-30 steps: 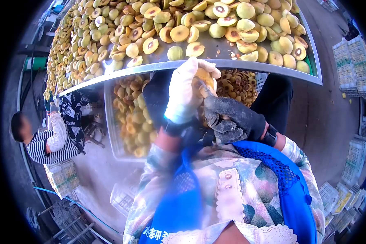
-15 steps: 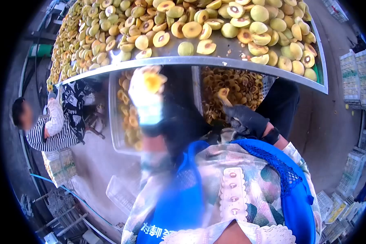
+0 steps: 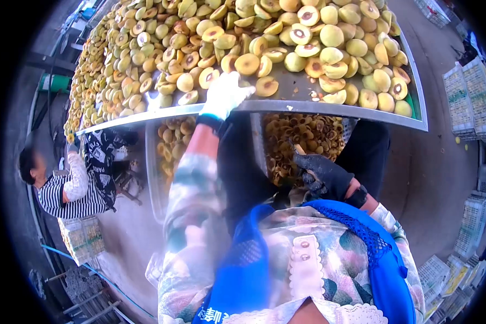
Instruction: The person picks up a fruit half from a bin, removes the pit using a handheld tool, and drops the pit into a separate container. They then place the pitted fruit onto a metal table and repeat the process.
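While the fingers of the left hand (image 3: 222, 97), in a white glove, reach past the near rim of the metal desk (image 3: 291, 89), they bend down over a greenish fruit (image 3: 247, 86) that is mostly hidden beneath them. They seem to touch it, though from this angle I cannot tell whether they grip it. Just to the right of these fingertips lies a halved fruit (image 3: 266, 86), its orange cut face showing. Beyond the fingers, and out to both sides of them, spreads a broad heap of fruit halves (image 3: 210, 33), many with a brown centre in view. Some small crumbs (image 3: 314, 96) lie farther right of the same fingers.

Lower down, the fingers of the right hand (image 3: 328, 174), in a dark glove, are curled around a slim tool (image 3: 298, 149), whose end sticks out ahead of them and a little leftward. Just past those fingers, below the desk, sit browner fruit pieces (image 3: 302, 129). Below and left of the left fingers, a pale crate (image 3: 153, 167) holds more fruit (image 3: 174, 137). Well to their left sits another person (image 3: 73, 191) in a striped top. Far right of the right fingers stand stacked crates (image 3: 472, 97).
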Available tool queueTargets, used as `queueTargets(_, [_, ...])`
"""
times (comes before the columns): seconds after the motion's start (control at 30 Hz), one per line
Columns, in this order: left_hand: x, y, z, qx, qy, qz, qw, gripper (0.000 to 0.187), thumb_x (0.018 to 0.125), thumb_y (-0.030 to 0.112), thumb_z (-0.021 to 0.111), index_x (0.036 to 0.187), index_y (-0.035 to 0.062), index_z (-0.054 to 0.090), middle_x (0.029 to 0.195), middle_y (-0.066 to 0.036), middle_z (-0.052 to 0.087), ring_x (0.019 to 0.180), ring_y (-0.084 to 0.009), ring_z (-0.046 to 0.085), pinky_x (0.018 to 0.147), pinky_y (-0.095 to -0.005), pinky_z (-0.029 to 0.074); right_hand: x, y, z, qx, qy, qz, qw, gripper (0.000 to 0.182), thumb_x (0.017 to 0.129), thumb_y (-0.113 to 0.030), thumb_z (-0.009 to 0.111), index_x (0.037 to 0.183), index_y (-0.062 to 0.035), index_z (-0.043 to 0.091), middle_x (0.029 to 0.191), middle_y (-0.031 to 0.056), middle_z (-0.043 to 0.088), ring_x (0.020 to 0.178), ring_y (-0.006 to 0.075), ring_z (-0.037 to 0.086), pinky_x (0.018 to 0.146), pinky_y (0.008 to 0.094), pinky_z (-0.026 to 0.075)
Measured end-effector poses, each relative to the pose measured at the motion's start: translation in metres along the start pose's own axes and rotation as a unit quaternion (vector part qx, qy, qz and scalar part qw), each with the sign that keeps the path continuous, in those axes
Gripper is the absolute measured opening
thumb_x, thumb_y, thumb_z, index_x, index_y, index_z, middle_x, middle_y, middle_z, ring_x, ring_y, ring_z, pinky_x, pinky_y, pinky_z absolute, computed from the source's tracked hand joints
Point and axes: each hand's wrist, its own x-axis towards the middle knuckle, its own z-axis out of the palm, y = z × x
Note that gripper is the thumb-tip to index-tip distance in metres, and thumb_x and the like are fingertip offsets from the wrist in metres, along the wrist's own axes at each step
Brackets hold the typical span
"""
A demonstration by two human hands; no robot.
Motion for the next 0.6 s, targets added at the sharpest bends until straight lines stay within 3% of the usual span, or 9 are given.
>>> queueTargets(0.1, [0.025, 0.010, -0.010, 0.009, -0.113, -0.029, 0.993, 0.044, 0.077, 0.036, 0.068, 0.098, -0.0014, 0.063, 0.081, -0.016, 0.068, 0.072, -0.0298, 0.066, 0.069, -0.0369, 0.053, -0.014, -0.004, -0.002, 0.036, 0.004, 0.017, 0.999, 0.022, 0.094, -0.036, 0.059, 0.086, -0.0163, 0.054, 0.052, -0.0058, 0.045, 0.037, 0.0067, 0.041, 0.034, 0.0213, 0.028])
queueTargets(0.17, [0.014, 0.005, -0.015, -0.249, -0.074, -0.120, 0.958, 0.034, 0.077, 0.028, 0.068, 0.093, -0.0009, 0.062, 0.074, -0.012, 0.067, 0.065, -0.0224, 0.064, 0.062, -0.0321, 0.052, -0.018, -0.004, -0.006, 0.032, 0.004, 0.005, 0.999, 0.021, 0.094, -0.035, 0.059, 0.088, -0.0151, 0.055, 0.052, -0.0053, 0.046, 0.037, 0.0069, 0.042, 0.035, 0.0213, 0.030])
queueTargets(0.23, [-0.003, 0.005, -0.032, -0.530, -0.020, -0.160, 0.833, 0.024, 0.079, 0.019, 0.069, 0.091, 0.0001, 0.061, 0.070, -0.006, 0.065, 0.062, -0.0104, 0.060, 0.055, -0.0247, 0.049, -0.002, 0.008, -0.016, -0.201, -0.014, -0.305, 0.931, 0.023, 0.094, -0.035, 0.059, 0.089, -0.0127, 0.057, 0.052, -0.0047, 0.047, 0.037, 0.0071, 0.042, 0.036, 0.0208, 0.030])
queueTargets(0.3, [-0.027, -0.002, -0.036, -0.718, 0.012, -0.105, 0.688, 0.034, 0.084, 0.023, 0.061, 0.108, -0.0013, 0.058, 0.091, -0.015, 0.067, 0.068, -0.0201, 0.063, 0.057, -0.0290, 0.049, -0.016, 0.001, -0.037, -0.443, -0.080, -0.390, 0.803, 0.045, 0.088, 0.002, 0.055, 0.133, -0.0029, 0.051, 0.129, 0.0093, 0.054, 0.111, 0.0188, 0.053, 0.093, 0.0323, 0.044])
queueTargets(0.33, [-0.039, 0.004, -0.043, -0.817, 0.018, -0.061, 0.574, 0.040, 0.086, 0.026, 0.058, 0.115, -0.0012, 0.056, 0.099, -0.018, 0.066, 0.071, -0.0236, 0.064, 0.058, -0.0301, 0.049, -0.020, -0.002, -0.031, -0.388, -0.097, -0.342, 0.850, 0.045, 0.089, 0.002, 0.055, 0.134, -0.0025, 0.050, 0.130, 0.0091, 0.054, 0.111, 0.0187, 0.053, 0.093, 0.0319, 0.043])
queueTargets(0.37, [-0.048, 0.010, -0.045, -0.840, -0.004, -0.063, 0.538, 0.043, 0.086, 0.027, 0.055, 0.119, 0.0001, 0.055, 0.105, -0.019, 0.065, 0.073, -0.0263, 0.064, 0.058, -0.0312, 0.049, -0.021, -0.003, -0.024, -0.332, -0.112, -0.292, 0.890, 0.045, 0.089, 0.002, 0.054, 0.134, -0.0022, 0.049, 0.131, 0.0089, 0.053, 0.112, 0.0186, 0.053, 0.093, 0.0316, 0.043])
queueTargets(0.4, [-0.056, 0.020, -0.046, -0.863, -0.027, -0.064, 0.501, 0.046, 0.087, 0.029, 0.052, 0.123, 0.0014, 0.053, 0.111, -0.020, 0.063, 0.075, -0.0290, 0.064, 0.059, -0.0323, 0.049, -0.023, -0.012, -0.004, -0.253, -0.096, -0.238, 0.933, 0.031, 0.091, -0.009, 0.056, 0.122, -0.0050, 0.052, 0.109, 0.0039, 0.053, 0.090, 0.0130, 0.050, 0.075, 0.0272, 0.039])
queueTargets(0.47, [-0.070, 0.048, -0.053, -0.850, 0.002, -0.114, 0.513, 0.045, 0.092, 0.036, 0.047, 0.124, 0.0038, 0.053, 0.104, -0.017, 0.065, 0.069, -0.0242, 0.062, 0.054, -0.0303, 0.045, -0.028, -0.030, 0.035, -0.063, -0.039, -0.144, 0.987, 0.021, 0.094, -0.031, 0.060, 0.096, -0.0105, 0.060, 0.067, -0.0063, 0.053, 0.047, 0.0017, 0.043, 0.040, 0.0185, 0.031])
queueTargets(0.6, [-0.083, 0.082, -0.051, -0.814, 0.046, -0.204, 0.542, 0.051, 0.101, 0.047, 0.032, 0.117, 0.0044, 0.054, 0.095, -0.012, 0.066, 0.058, -0.0150, 0.056, 0.046, -0.0229, 0.038, -0.040, -0.047, 0.059, 0.042, -0.070, -0.078, 0.994, 0.019, 0.096, -0.029, 0.056, 0.104, -0.0121, 0.058, 0.071, -0.0076, 0.054, 0.053, 0.0021, 0.047, 0.044, 0.0187, 0.036])
